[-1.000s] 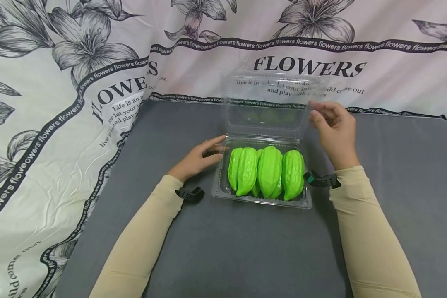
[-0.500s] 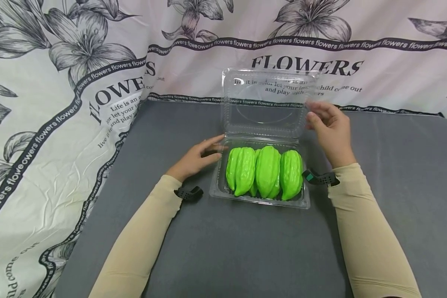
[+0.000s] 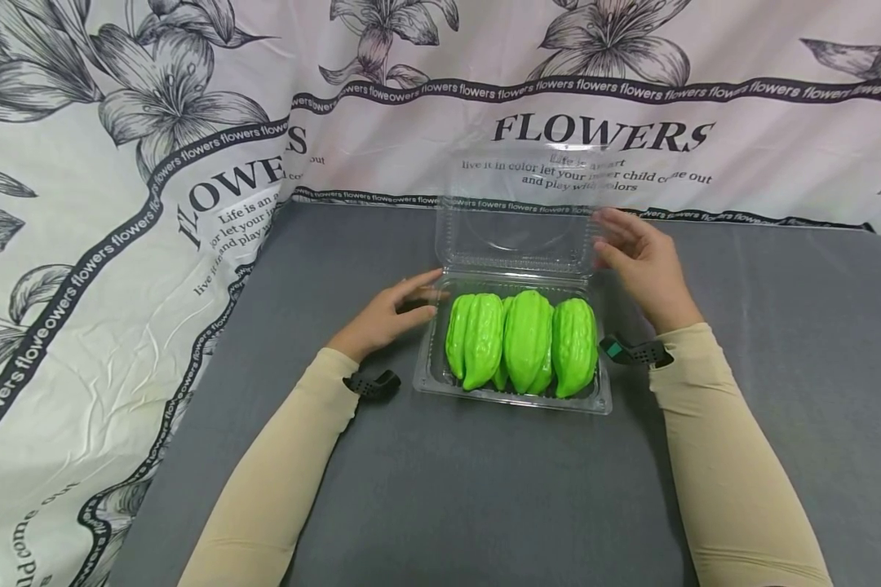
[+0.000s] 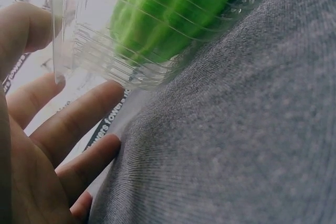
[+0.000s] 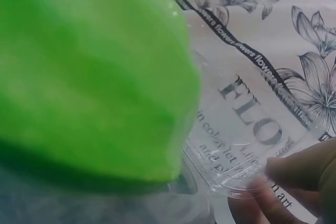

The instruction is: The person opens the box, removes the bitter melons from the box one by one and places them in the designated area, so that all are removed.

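Bright green, ridged, elongated fruits [image 3: 526,342] lie close together inside a clear, rectangular plastic tray [image 3: 431,377] on a grey, cloth-covered table [image 3: 448,489]. A transparent plastic lid [image 3: 515,232] stands raised at the tray's far side. At the tray's left, the left hand [image 3: 385,318] has a wide, loose grip, fingers spread and touching the tray without grasping it. Beyond the tray's far right corner, the right hand [image 3: 646,265] has a narrow grip, thumb and fingers pinching the lid's edge. White, flower-printed fabric [image 3: 484,49] hangs behind the tray.
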A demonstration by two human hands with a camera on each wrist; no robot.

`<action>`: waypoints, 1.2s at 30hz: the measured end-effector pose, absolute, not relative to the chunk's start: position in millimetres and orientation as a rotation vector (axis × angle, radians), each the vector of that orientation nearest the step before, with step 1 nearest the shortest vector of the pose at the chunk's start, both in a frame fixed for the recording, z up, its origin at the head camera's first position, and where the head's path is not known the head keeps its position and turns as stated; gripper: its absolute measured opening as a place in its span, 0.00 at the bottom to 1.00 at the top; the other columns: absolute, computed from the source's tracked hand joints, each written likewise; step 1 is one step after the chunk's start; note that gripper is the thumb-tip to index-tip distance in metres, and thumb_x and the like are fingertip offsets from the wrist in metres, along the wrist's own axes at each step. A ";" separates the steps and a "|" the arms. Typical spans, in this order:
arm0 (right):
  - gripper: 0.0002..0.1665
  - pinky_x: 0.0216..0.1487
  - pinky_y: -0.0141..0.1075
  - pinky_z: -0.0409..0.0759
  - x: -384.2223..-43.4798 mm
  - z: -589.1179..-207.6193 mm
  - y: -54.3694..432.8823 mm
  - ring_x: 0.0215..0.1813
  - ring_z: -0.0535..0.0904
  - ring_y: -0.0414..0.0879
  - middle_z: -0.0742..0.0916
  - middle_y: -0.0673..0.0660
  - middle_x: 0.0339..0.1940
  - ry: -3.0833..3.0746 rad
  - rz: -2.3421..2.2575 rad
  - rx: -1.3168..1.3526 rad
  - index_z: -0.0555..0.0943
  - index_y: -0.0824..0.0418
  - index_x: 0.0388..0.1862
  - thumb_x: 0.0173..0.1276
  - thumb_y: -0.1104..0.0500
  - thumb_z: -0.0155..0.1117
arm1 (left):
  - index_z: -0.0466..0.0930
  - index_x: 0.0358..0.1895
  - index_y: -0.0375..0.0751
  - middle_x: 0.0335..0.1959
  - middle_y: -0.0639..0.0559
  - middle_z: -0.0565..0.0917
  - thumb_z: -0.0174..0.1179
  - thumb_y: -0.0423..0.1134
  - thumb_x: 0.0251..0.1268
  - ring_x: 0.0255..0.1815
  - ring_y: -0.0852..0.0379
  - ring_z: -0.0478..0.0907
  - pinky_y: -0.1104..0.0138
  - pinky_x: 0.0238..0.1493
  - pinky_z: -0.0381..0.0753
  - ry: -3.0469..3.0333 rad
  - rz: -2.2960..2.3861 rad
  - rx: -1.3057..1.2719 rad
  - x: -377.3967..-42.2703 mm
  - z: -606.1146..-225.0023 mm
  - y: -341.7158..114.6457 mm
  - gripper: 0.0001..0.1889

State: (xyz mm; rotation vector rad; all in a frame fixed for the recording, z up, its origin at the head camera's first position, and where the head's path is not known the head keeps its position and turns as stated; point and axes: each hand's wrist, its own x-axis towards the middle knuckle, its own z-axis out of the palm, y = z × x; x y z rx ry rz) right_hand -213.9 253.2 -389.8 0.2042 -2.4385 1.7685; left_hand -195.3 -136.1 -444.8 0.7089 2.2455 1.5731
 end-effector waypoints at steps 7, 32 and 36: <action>0.35 0.46 0.26 0.85 -214.2 -392.1 256.1 0.58 0.82 0.33 0.74 0.62 0.79 -2.529 1.802 0.189 0.65 0.63 0.83 0.80 0.69 0.59 | 0.59 0.84 0.45 0.69 0.39 0.81 0.57 0.34 0.81 0.78 0.44 0.68 0.45 0.76 0.68 2.243 1.581 0.734 -195.5 -445.7 -136.5 0.33; 0.36 0.50 0.27 0.85 -216.8 -405.3 265.5 0.52 0.82 0.30 0.73 0.65 0.79 -2.790 1.763 0.153 0.59 0.65 0.85 0.85 0.57 0.55 | 0.59 0.85 0.46 0.70 0.41 0.80 0.58 0.36 0.81 0.78 0.45 0.68 0.44 0.76 0.68 2.225 1.581 0.716 -193.7 -446.1 -136.8 0.34; 0.36 0.52 0.26 0.84 -217.8 -408.4 267.4 0.57 0.82 0.32 0.72 0.65 0.80 -2.806 1.799 0.170 0.58 0.65 0.85 0.86 0.56 0.53 | 0.59 0.84 0.45 0.69 0.39 0.81 0.58 0.35 0.81 0.79 0.44 0.66 0.43 0.77 0.66 2.231 1.583 0.729 -194.3 -445.8 -136.9 0.34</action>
